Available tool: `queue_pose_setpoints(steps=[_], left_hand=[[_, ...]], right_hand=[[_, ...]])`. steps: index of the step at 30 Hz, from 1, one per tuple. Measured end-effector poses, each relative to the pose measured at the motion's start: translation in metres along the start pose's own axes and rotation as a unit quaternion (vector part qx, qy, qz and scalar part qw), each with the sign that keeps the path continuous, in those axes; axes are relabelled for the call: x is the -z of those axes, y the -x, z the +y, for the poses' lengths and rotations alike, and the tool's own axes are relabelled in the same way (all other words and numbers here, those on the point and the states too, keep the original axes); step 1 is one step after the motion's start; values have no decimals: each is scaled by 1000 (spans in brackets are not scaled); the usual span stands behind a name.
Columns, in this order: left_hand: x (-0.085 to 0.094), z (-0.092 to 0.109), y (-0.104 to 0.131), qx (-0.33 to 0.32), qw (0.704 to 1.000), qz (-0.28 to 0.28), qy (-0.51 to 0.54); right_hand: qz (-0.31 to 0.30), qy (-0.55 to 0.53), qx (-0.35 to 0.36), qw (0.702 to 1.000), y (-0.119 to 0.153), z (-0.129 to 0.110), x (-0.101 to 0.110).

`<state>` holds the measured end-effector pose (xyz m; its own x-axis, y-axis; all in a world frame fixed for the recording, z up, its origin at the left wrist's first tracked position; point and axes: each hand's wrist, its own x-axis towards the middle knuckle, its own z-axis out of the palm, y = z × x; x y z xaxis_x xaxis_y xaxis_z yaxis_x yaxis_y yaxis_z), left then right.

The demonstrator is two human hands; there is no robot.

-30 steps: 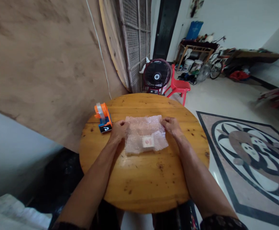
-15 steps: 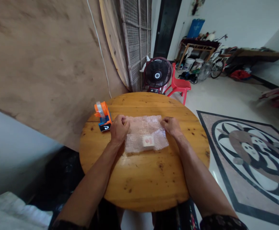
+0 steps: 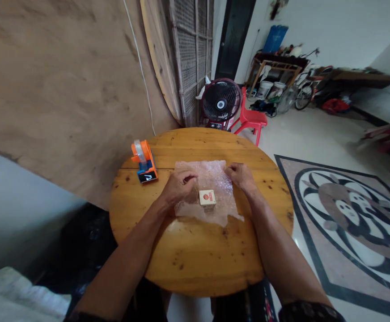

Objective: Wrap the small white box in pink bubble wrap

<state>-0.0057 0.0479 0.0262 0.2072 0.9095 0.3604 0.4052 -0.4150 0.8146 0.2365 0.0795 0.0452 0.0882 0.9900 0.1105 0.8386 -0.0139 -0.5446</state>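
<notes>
A small white box with a red print (image 3: 207,197) lies on top of a sheet of bubble wrap (image 3: 222,210), which is spread flat on the round wooden table (image 3: 195,264). My left hand (image 3: 180,185) is over the left part of the sheet, left of the box, its thumb and fingers drawn together; whatever lies between the fingertips is too small to make out. At the sheet's upper right edge, my right hand (image 3: 239,174) pinches the bubble wrap.
An orange and blue tape dispenser (image 3: 144,162) stands at the table's left edge. Beyond the far edge are a fan (image 3: 221,103) and a red chair (image 3: 252,117). A large brown board (image 3: 81,89) leans at the left.
The fold of bubble wrap that covered the box has opened toward me, uncovering it. My left hand has moved right and slightly nearer, off the sheet's upper left edge. My right hand stays put.
</notes>
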Motion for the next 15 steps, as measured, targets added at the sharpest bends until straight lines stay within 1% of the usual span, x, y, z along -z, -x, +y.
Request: queue_pose_setpoints(steps=[3,5,8,11,13,15], left_hand=[[-1,3,1,49,996,-35,62],[-2,3,2,78,987,-63,123],[-1,0,1,97,963,-111,225],[1,-1,1,100,933,-155,309],[2,-1,0,95,925,-186,317],[2,0,0,82,930,-211,289]], right_hand=[[-8,-7,2,1000,0,0,1],[-18,-16,8,1000,1,-1,2],[-21,-26,23,999,1,-1,2],[-4,-41,26,999,1,-1,4],[18,-69,26,997,2,-1,7],[49,-107,26,993,3,-2,11]])
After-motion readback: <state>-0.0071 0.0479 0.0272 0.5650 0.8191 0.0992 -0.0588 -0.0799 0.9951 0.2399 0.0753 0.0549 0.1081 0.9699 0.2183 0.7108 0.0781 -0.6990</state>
